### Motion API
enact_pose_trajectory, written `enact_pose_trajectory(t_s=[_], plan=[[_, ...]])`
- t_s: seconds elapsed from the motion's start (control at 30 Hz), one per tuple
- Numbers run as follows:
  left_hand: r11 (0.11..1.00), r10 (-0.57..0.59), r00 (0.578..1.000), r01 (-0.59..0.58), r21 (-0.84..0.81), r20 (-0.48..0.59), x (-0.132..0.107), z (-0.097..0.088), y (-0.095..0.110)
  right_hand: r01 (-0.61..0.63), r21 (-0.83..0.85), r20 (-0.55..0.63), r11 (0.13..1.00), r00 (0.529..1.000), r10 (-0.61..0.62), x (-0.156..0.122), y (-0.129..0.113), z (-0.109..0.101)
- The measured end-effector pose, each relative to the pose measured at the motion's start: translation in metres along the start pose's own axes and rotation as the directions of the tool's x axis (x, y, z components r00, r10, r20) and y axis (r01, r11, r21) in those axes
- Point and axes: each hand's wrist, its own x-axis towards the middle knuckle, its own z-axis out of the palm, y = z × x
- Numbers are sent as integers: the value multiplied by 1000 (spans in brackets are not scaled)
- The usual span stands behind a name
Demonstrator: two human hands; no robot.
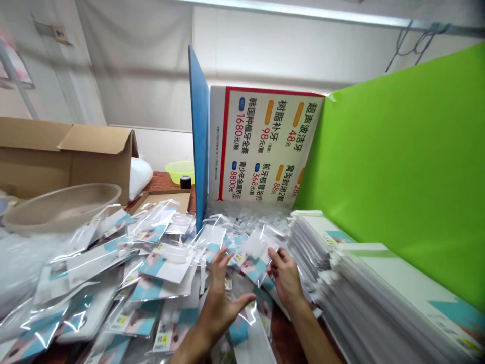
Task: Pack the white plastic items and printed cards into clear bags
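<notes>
My right hand (pixel 287 277) pinches the right edge of a clear plastic packet (pixel 254 264) with a white and teal printed card in it. To its left, my left hand (pixel 220 303) is spread, thumb apart from the fingers, and holds nothing. Under and around both hands lies a loose heap of similar packets (pixel 166 263), several with yellow labels. Small clear pieces (pixel 246 216) are piled behind the held packet. Beside my right arm stand tight stacks of white cards in plastic sleeves (pixel 364 283).
A bright green panel (pixel 401 167) rises at the right, a printed board (pixel 265 141) at the back and a blue panel (pixel 199 136) left of it. Further left are a cardboard box (pixel 94 162), a translucent basin (pixel 64 207) and a yellow-green bowl (pixel 176 173).
</notes>
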Motion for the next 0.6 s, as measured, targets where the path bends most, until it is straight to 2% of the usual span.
enact_pose_trajectory(t_s=[0.03, 0.1, 0.2, 0.3, 0.37, 0.43, 0.5, 0.6], plan=[[992, 94, 995, -96, 78, 35, -1, 0, 2, 22, -3, -5, 1000, 1000, -22, 4, -2, 3], [951, 253, 958, -272, 148, 133, -3, 1, 5, 51, -20, 17, 999, 999, -50, 10, -6, 14], [848, 465, 852, -506, 155, 239, -5, 0, 9, 81, -48, 83, 996, 994, -77, 15, -9, 40], [765, 564, 769, -624, 159, 301, -5, -1, 9, 90, -111, 179, 990, 981, -69, 18, -7, 73], [744, 572, 755, -642, 186, 319, -4, -3, 8, 84, -188, 266, 979, 963, -32, 20, -3, 91], [731, 566, 764, -639, 239, 310, -3, -4, 5, 105, -273, 323, 956, 946, -12, 22, 1, 100], [723, 554, 774, -630, 283, 308, -1, -5, 3, 175, -350, 323, 920, 945, -57, 21, 4, 97], [713, 534, 774, -629, 311, 340, 2, -4, 2, 307, -459, 286, 833, 939, -189, 13, 0, 74]])
